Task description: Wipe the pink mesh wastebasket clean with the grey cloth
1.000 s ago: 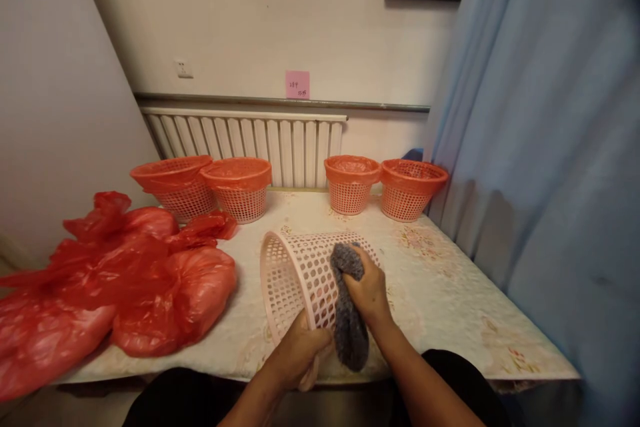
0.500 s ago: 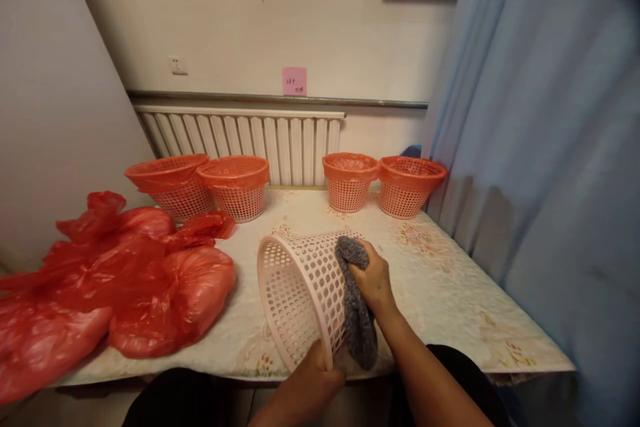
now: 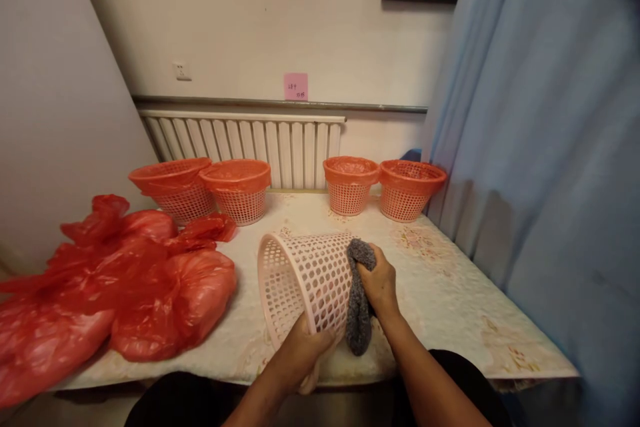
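A pale pink perforated plastic wastebasket [image 3: 320,273] lies tipped on its side above the table's near edge, its mouth facing left. My left hand [image 3: 303,353] grips its rim at the lower front, thumb outside and the other fingers partly hidden. Bunched in my right hand [image 3: 380,280] is a grey fuzzy cloth [image 3: 359,320], pressed against the basket near its base at the right. The cloth's lower end hangs down beside the basket.
Red-lined baskets stand at the back: a left pair [image 3: 243,190] and a right pair [image 3: 350,187]. Knotted red plastic bags [image 3: 165,293] fill the left side of the table. A floral tablecloth [image 3: 440,300] covers the table. A blue curtain [image 3: 530,147] hangs at right; a radiator [image 3: 250,147] is behind.
My right hand and the cloth have shifted slightly right toward the basket's base. My left hand has moved up and left with the rim, and the basket has turned a little.
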`<state>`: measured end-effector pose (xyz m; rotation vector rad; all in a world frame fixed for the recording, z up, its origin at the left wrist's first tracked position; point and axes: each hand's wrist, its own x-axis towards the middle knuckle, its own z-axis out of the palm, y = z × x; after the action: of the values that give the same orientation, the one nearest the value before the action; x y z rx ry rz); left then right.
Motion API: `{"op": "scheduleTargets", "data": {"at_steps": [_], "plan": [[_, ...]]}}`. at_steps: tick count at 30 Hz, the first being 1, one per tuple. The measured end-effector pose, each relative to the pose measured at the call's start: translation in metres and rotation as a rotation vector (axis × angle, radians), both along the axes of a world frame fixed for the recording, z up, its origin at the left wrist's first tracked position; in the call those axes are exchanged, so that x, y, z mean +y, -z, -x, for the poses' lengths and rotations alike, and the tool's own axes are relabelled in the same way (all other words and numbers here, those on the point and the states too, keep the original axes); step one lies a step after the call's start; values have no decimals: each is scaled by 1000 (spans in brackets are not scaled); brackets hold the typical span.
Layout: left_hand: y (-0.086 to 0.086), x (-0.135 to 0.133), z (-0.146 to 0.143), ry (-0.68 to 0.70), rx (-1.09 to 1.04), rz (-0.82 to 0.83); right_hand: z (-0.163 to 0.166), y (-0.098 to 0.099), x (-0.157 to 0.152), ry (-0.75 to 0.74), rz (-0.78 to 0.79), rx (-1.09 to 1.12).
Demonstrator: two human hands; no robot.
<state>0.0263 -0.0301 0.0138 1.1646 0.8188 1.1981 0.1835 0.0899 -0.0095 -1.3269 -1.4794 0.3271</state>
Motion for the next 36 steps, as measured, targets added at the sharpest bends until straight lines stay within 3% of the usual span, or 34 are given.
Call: {"op": "scheduleTargets", "data": {"at_steps": [7, 10, 17, 24, 36], "plan": [[32, -2, 7, -18, 261, -11, 41, -18, -59, -436, -264, -105], [38, -5, 10, -6, 292, -6, 44, -20, -63, -488, -305, -114], [32, -13, 6, 92, 363, -76, 20, -12, -22, -257, -115, -15], [42, -19, 13, 108, 517, -59, -12, 2, 16, 39, 22, 88], [7, -1, -2, -1, 112, -101, -8, 7, 16, 64, -52, 87]]}}
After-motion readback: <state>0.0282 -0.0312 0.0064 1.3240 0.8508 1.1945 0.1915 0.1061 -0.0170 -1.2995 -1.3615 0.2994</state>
